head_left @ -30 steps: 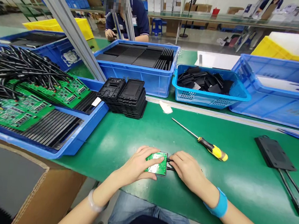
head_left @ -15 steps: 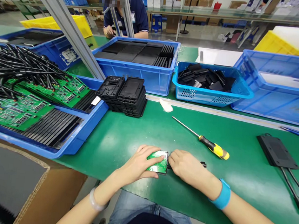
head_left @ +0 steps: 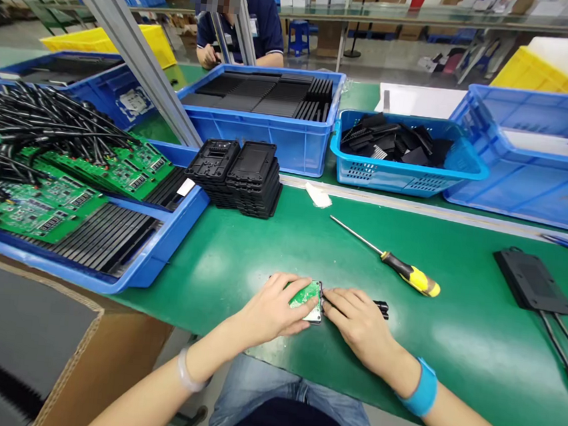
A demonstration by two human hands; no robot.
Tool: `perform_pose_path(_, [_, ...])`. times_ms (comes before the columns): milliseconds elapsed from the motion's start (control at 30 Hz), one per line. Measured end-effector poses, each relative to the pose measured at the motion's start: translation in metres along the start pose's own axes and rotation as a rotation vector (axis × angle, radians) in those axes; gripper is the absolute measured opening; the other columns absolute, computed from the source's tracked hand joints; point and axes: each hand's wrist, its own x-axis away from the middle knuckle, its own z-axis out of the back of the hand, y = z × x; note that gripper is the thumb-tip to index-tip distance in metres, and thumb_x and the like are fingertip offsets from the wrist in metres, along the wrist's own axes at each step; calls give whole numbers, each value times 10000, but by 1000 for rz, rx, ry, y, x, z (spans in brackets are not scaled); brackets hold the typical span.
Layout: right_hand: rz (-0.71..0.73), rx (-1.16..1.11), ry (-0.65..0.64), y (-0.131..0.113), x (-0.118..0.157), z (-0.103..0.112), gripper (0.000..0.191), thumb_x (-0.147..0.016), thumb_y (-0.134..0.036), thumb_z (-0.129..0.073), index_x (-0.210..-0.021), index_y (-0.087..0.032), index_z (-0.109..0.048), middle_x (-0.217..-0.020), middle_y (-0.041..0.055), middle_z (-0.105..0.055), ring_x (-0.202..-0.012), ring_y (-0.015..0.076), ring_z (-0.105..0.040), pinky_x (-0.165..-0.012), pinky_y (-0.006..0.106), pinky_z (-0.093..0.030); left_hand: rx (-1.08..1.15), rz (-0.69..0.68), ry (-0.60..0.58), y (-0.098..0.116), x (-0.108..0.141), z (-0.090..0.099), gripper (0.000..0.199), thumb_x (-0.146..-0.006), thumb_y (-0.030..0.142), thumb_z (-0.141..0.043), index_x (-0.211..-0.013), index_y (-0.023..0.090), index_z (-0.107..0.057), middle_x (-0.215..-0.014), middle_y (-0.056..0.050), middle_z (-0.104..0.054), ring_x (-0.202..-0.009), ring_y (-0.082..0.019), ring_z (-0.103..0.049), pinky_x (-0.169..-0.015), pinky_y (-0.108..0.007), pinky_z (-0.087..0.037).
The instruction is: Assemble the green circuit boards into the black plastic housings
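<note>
A green circuit board (head_left: 307, 295) lies at the table's front, seemingly in a black case whose edge shows beneath it. Over its left part my left hand (head_left: 275, 306) is curled, thumb at the near side and fingers across the top. At the board's right edge, my right hand (head_left: 357, 320) lies over black cables (head_left: 382, 309), fingers together and tips against the edge. The cable ends stick out beyond this hand; the rest is mostly hidden under it. Behind to the right lies a yellow-and-black screwdriver (head_left: 409, 273).
Stacked black cases (head_left: 252, 176) stand behind left, beside a blue tray (head_left: 159, 254) of cabled boards. A blue crate (head_left: 271, 141) and a blue basket (head_left: 392, 176) line the back. A closed black case (head_left: 533, 280) lies right. A co-worker (head_left: 262, 23) sits opposite.
My right hand has gone from curled fingers to flatter, straighter ones along the board's edge. My left fingers have shifted forward over the board, covering more of it.
</note>
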Motion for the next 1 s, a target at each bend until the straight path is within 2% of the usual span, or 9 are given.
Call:
perform_pose_path(167, [-7,11,-8,0,-1,1,345,-1019,-131,-317,-991,-114,-660,-1096,120,-691,-988,228,-611,-810,377,-447,41,-124,-112,-15,-8,14,586,-754,587,-690,-1166,181,-596,-1287,-201,-532,-1086,-330,-487,-869,-477,-445])
perform_pose_path(367, [-43,-55,-5,-2,0,-2,320,-1020,-133,-329,-1008,-122,-649,-1068,110,-696,-981,216,-628,-837,365,-437,88,-172,-194,-26,-12,17,594,-770,631,-635,-1175,198,-594,-1266,-182,-536,-1048,-306,-483,-853,-439,-409])
perform_pose_path(467, [-44,-65,3,0,1,-2,295,-1006,-108,-355,-1014,-125,-650,-1059,112,-699,-982,216,-633,-848,366,-446,72,-103,-148,-20,-9,12,601,-761,652,-628,-1183,226,-603,-1253,-162,-551,-1001,-287,-488,-802,-406,-405])
perform_pose_path(600, [-62,-77,-23,2,4,-4,284,-986,-80,-373,-1021,-133,-650,-1092,110,-693,-1011,221,-627,-867,388,-464,-18,42,-38,-2,-2,1,489,-820,584,-630,-1161,234,-628,-1213,-168,-564,-954,-274,-494,-753,-385,-398])
perform_pose_path(700, [-60,-83,-15,1,6,-7,271,-974,-65,-389,-1017,-135,-648,-1107,112,-691,-1028,228,-627,-864,396,-474,-32,89,-20,5,1,-4,437,-844,549,-626,-1154,242,-641,-1189,-164,-574,-924,-269,-508,-734,-381,-405])
perform_pose_path(800, [-89,-118,-31,3,2,-3,217,-984,-112,-426,-994,-141,-641,-1086,103,-698,-993,229,-641,-860,397,-481,56,71,-5,-1,1,-4,475,-821,592,-613,-1143,245,-657,-1218,-151,-569,-1029,-289,-510,-817,-414,-418])
perform_pose_path(900, [-142,-192,-115,15,-3,12,192,-998,-203,-450,-990,-179,-641,-1073,76,-698,-975,213,-637,-854,371,-501,161,60,8,-13,2,-4,523,-769,649,-604,-1135,283,-676,-1270,-124,-550,-1149,-301,-473,-917,-435,-398])
perform_pose_path(933, [-171,-162,-127,23,-5,19,202,-1000,-221,-442,-1012,-185,-640,-1074,81,-691,-975,219,-629,-843,369,-509,176,66,-2,-16,3,-4,513,-767,650,-601,-1137,304,-679,-1279,-113,-549,-1136,-296,-482,-903,-423,-408])
perform_pose_path(1000, [-271,48,-129,40,-5,30,236,-994,-239,-422,-1088,-160,-623,-1074,131,-662,-952,265,-611,-765,388,-527,170,72,-34,-19,3,-4,464,-797,626,-589,-1143,330,-677,-1285,-95,-560,-1065,-273,-516,-835,-385,-430])
